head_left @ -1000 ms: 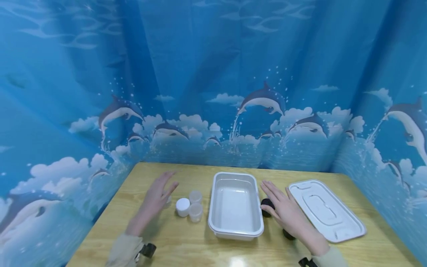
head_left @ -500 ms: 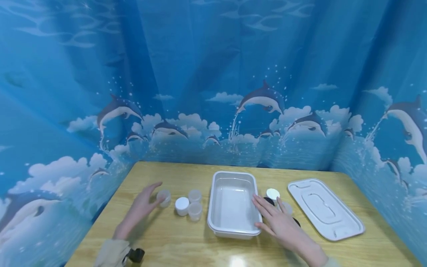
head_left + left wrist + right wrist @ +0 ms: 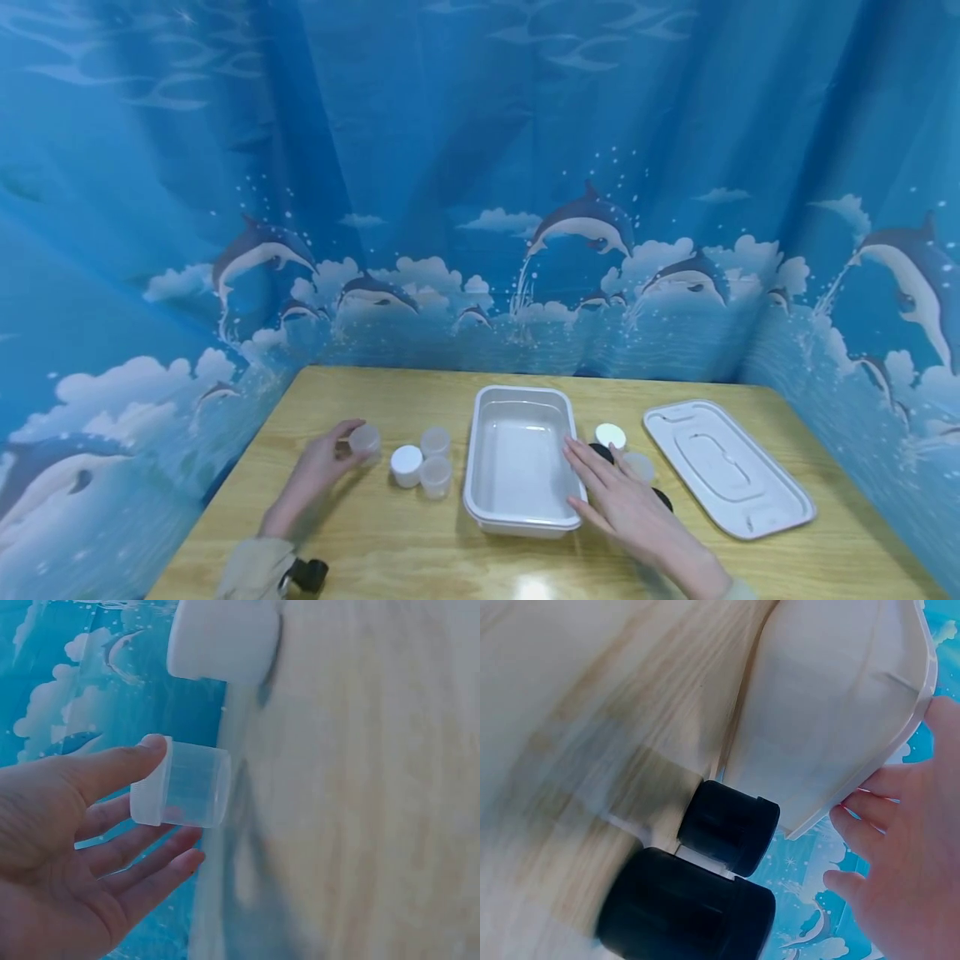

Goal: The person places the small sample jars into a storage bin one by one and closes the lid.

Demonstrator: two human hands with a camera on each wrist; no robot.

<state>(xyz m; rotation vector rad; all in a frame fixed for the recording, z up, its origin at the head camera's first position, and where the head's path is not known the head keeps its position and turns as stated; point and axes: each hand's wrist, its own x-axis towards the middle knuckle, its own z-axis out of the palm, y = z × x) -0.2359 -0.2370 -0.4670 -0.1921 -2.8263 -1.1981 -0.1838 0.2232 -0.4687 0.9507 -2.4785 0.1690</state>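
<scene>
My left hand [image 3: 339, 451] pinches a small clear cup [image 3: 365, 437] that stands on the wooden table [image 3: 360, 542], left of centre. In the left wrist view the thumb tip lies on the rim of the clear cup [image 3: 184, 793] and a finger shows behind it. My right hand [image 3: 600, 482] lies flat with straight fingers on the right rim of the white rectangular container [image 3: 480, 508]. In the right wrist view its fingertips [image 3: 859, 829] touch the rim of the container [image 3: 922, 727].
A white-lidded jar [image 3: 407, 465] and two clear cups [image 3: 435, 440] [image 3: 436, 477] stand left of the container. Right of it are a white-lidded jar [image 3: 610, 434], black jars [image 3: 727, 825] [image 3: 686, 911] and the container's flat lid [image 3: 727, 467]. Blue dolphin curtains surround the table.
My left hand drew back left and closed on the clear cup. My right hand moved left from over the black jars onto the container's right rim.
</scene>
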